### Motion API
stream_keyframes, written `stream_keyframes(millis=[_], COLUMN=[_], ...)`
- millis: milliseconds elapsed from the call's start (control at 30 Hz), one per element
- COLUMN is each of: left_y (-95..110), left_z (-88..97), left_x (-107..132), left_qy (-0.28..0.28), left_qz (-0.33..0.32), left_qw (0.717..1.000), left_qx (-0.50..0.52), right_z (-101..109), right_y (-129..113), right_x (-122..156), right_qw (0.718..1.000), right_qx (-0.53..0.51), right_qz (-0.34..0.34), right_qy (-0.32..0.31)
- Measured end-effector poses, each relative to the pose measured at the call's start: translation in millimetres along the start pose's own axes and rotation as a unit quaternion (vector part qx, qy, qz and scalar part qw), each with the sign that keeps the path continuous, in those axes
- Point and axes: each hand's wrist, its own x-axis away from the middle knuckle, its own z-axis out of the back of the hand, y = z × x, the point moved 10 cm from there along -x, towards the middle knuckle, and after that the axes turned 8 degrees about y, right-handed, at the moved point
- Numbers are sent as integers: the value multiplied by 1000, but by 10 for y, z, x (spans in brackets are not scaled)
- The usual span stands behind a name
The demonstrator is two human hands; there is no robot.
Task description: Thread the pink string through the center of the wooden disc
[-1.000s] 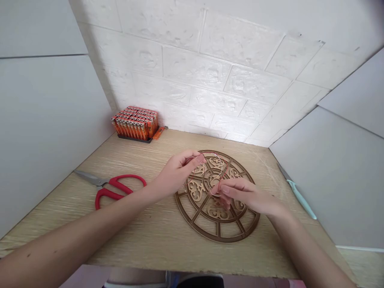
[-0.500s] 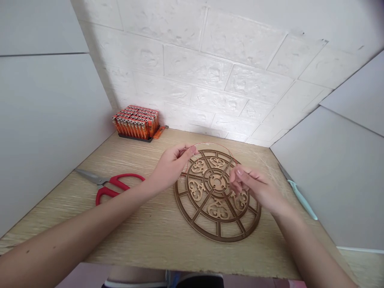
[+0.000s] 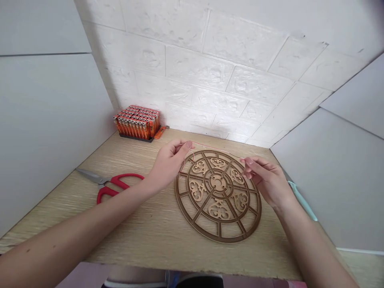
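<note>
A round brown wooden fretwork disc (image 3: 218, 195) lies flat on the wooden table (image 3: 141, 228). A thin red thread (image 3: 210, 147) is stretched taut above the disc's far edge. My left hand (image 3: 168, 166) pinches one end of the thread at the disc's upper left. My right hand (image 3: 267, 180) pinches the other end at the disc's upper right, its fingers closed together. Both hands hover just over the disc's rim.
Red-handled scissors (image 3: 109, 185) lie on the table to the left. A tray of orange lighters (image 3: 136, 122) stands at the back left by the white brick wall, with a loose lighter (image 3: 160, 131) beside it. A pale green-handled tool (image 3: 300, 196) lies along the right panel.
My right hand moved from the disc's centre out to its upper right, and my left hand drew slightly back and left. The slack loop of thread was pulled out straight between them.
</note>
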Motion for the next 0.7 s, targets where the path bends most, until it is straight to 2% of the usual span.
stream_keyframes(millis=[333,467,633,700], left_y=[-3,12,48,55], left_z=[-27,-31,-36,-38], left_x=[8,19,12,10], left_qy=[-20,-23,-17,-17], left_qz=[7,3,-6,-8], left_qw=[999,999,999,999], left_qx=[40,35,28,27], right_z=[22,20,51,49], right_y=[12,-22,-165,-196], right_x=[-4,-5,10,22], right_qw=[1000,999,985,981], right_qx=[15,40,131,142], right_qz=[-13,19,112,128], right_qy=[-15,-16,21,26])
